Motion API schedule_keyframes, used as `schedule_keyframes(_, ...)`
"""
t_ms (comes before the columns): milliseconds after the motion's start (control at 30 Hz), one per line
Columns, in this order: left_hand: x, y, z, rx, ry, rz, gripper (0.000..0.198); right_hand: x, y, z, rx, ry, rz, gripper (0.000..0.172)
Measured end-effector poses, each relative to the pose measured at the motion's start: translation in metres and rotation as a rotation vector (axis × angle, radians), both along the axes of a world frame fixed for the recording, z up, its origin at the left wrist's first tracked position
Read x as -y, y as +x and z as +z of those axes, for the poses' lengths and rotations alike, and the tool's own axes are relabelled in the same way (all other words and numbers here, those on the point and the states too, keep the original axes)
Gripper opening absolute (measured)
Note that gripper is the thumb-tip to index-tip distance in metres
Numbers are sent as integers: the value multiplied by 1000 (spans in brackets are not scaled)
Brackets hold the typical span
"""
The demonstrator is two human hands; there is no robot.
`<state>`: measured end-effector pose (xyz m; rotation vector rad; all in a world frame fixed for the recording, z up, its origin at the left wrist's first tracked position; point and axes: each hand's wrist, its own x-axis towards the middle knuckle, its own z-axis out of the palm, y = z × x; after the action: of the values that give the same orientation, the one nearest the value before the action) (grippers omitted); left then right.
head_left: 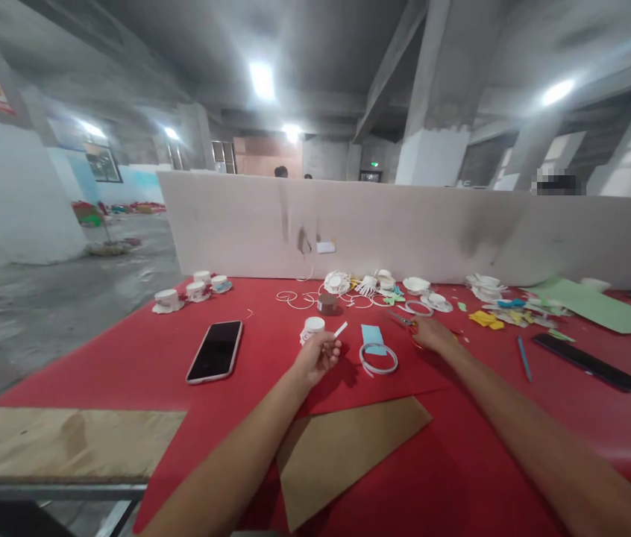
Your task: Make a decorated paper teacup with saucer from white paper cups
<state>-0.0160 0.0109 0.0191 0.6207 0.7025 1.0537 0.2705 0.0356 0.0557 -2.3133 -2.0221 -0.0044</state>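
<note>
Between the thumb and fingers of my left hand [319,358] is a small white paper strip [341,330], its free end pointing up and right. Just behind that hand stands a white paper cup [314,325] with a frilly base. My right hand [432,335] is closed on a pair of scissors [402,319], whose blades point left over the red table. Between my hands lie a light blue paper piece [372,337] and a coil of white cord [379,359], which overlaps the paper's lower edge.
A phone [215,352] lies at left, near several white paper cups [168,300]. A roll of brown tape [327,303] sits behind my hands. Brown cardboard [349,455] lies in front. To the right are a blue pen [524,358], a dark case [585,362] and green paper [595,302].
</note>
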Motion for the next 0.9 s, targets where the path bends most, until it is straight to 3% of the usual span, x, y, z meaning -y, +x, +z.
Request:
schedule_keyframes(133, 1, 3, -1, -20, 12, -24, 10, -1, -1, 9, 57, -28, -2, 27)
schedule_keyframes(233, 1, 5, -1, -4, 21, -29, 10, 18, -28, 15, 107, 14, 61, 30)
schedule_keyframes(300, 1, 6, -2, 3, 30, -28, 10, 35, -58, 10, 75, 43, 242, 43)
schedule_keyframes(367, 1, 5, -2, 5, 35, -16, 9, 50, -87, -2, 84, 27, 290, 49)
schedule_keyframes(467, 1, 3, 0, -10, 37, -1, 9, 59, -111, -19, 93, 54, 338, 35)
schedule_keyframes(567, 2, 2, 1, -27, 44, -2, 10, 52, -108, -22, 34, 2, 339, 21)
schedule_keyframes(667, 2, 4, 1, -23, 53, -12, 9, 43, -92, -10, -10, -31, 326, 25)
schedule_keyframes(800, 1, 7, -1, -26, 50, -22, 6, 23, -73, 8, 4, 79, 284, 22)
schedule_keyframes(900, 2, 7, -1, -72, 78, -9, 5, -4, -68, 10, -7, 141, 214, 18)
